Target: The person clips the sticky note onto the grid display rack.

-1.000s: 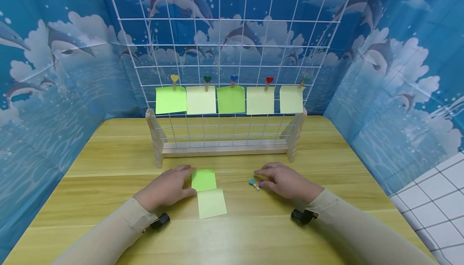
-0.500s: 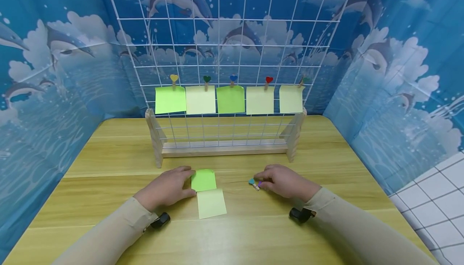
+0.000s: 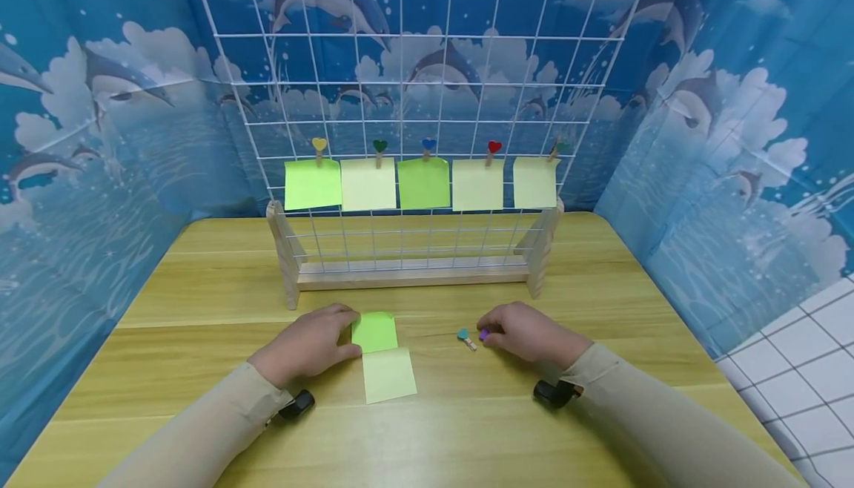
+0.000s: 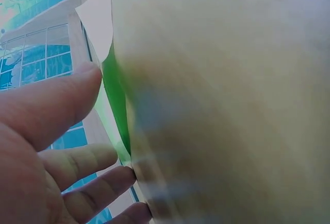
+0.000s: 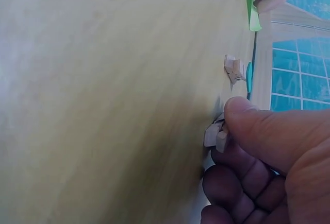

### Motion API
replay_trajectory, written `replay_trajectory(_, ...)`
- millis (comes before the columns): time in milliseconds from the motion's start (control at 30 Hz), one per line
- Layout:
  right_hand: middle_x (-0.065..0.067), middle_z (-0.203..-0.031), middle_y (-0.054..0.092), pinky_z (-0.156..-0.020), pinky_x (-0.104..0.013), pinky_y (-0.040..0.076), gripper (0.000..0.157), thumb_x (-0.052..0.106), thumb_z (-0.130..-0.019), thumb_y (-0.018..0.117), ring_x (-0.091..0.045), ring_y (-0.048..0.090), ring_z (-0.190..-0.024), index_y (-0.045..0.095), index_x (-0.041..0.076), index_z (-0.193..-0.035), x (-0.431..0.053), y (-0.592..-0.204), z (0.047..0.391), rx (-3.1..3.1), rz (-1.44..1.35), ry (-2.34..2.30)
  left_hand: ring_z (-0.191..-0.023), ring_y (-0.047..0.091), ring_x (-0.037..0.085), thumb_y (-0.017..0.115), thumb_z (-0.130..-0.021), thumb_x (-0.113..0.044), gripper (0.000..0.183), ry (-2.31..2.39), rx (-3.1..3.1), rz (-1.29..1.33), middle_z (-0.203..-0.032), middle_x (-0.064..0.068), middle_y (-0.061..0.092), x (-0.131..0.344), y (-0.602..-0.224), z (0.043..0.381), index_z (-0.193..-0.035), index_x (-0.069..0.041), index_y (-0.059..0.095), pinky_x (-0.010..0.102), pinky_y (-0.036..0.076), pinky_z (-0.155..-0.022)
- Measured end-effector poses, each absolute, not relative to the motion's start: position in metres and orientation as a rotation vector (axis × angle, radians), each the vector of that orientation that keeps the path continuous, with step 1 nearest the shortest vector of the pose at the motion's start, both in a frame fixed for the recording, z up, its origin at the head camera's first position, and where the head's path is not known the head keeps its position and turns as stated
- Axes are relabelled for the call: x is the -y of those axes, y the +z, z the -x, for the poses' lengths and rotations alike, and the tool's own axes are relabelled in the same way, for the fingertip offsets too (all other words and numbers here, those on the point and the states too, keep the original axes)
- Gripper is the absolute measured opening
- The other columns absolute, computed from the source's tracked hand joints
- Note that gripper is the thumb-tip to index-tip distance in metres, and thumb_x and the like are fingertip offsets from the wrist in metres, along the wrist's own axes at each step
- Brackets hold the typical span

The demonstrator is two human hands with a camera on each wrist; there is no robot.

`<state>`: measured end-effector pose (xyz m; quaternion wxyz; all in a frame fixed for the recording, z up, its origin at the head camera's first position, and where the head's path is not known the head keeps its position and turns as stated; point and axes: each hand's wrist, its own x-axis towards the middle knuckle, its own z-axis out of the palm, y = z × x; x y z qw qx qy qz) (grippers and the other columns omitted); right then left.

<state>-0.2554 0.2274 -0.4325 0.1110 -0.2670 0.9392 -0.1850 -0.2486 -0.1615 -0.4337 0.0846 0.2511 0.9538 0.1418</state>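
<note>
My right hand (image 3: 525,332) pinches a small wooden clothespin (image 5: 215,134) with a purple heart head, thumb on one side and fingers curled on the other, low over the table. Just left of it lies a second clothespin (image 3: 468,339) with a teal heart. My left hand (image 3: 311,345) rests on the table, thumb and index finger spread apart at the left edge of a bright green sticky note (image 3: 375,331). A pale yellow-green sticky note (image 3: 390,375) lies below that one, their edges meeting. In the left wrist view, the green note (image 4: 115,98) is lifted slightly in a curl.
A white wire grid (image 3: 400,84) stands on a wooden base (image 3: 414,275) at the back of the table (image 3: 460,429). Several green and pale notes (image 3: 424,184) hang in a row there, each under a heart clothespin (image 3: 429,147). Dolphin-print curtains (image 3: 113,139) enclose the table.
My right hand has closed on the purple clothespin and shifted it slightly right, away from the teal one. My left hand stays at the green note.
</note>
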Motion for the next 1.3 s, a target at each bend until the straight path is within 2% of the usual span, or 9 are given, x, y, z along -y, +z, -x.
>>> replay_trajectory(200,0.009,-0.097,0.076,-0.077,-0.025,0.053,0.013,0.017,-0.099,0.074,-0.003,0.06,-0.084,0.08,0.01,-0.109,-0.228,-0.434,0.257,-2.738,0.722,-0.57,-0.138,0.058,0.035,0.073,-0.099,-0.041,0.067,0.432,-2.845,-0.728,-0.151,0.016,0.058,0.158,-0.432,0.251,-0.151,-0.002,0.055,0.05,0.047,-0.117)
replay_trajectory(433,0.01,-0.095,0.075,-0.075,-0.024,0.052,0.01,0.018,-0.097,0.076,-0.004,0.059,-0.083,0.081,0.013,-0.105,-0.227,-0.433,0.257,-2.718,0.649,-0.608,-0.134,0.06,0.039,0.077,-0.097,-0.035,0.063,0.424,-2.858,-0.785,-0.145,0.019,0.062,0.155,-0.431,0.254,-0.146,0.001,0.059,0.053,0.047,-0.115)
replay_trajectory(767,0.008,-0.096,0.077,-0.073,-0.024,0.051,0.011,0.019,-0.096,0.078,-0.004,0.059,-0.082,0.081,0.012,-0.104,-0.226,-0.431,0.257,-2.72,0.659,-0.619,-0.125,0.063,0.033,0.083,-0.092,-0.032,0.061,0.404,-2.883,-0.793,-0.135,0.014,0.067,0.154,-0.436,0.262,-0.141,-0.002,0.064,0.05,0.05,-0.111)
replay_trajectory(1100,0.009,-0.096,0.077,-0.075,-0.025,0.052,0.011,0.018,-0.097,0.077,-0.004,0.06,-0.084,0.081,0.013,-0.105,-0.228,-0.433,0.257,-2.717,0.642,-0.624,-0.116,0.065,0.029,0.084,-0.091,-0.027,0.051,0.469,-2.858,-0.728,-0.126,0.009,0.07,0.151,-0.435,0.268,-0.134,-0.005,0.069,0.049,0.052,-0.107)
replay_trajectory(1300,0.01,-0.095,0.077,-0.076,-0.025,0.053,0.011,0.018,-0.097,0.077,-0.004,0.06,-0.084,0.081,0.013,-0.105,-0.227,-0.433,0.257,-2.722,0.645,-0.627,-0.118,0.066,0.03,0.084,-0.091,-0.023,0.045,0.528,-2.843,-0.695,-0.126,0.009,0.072,0.15,-0.436,0.271,-0.131,-0.005,0.071,0.049,0.052,-0.108)
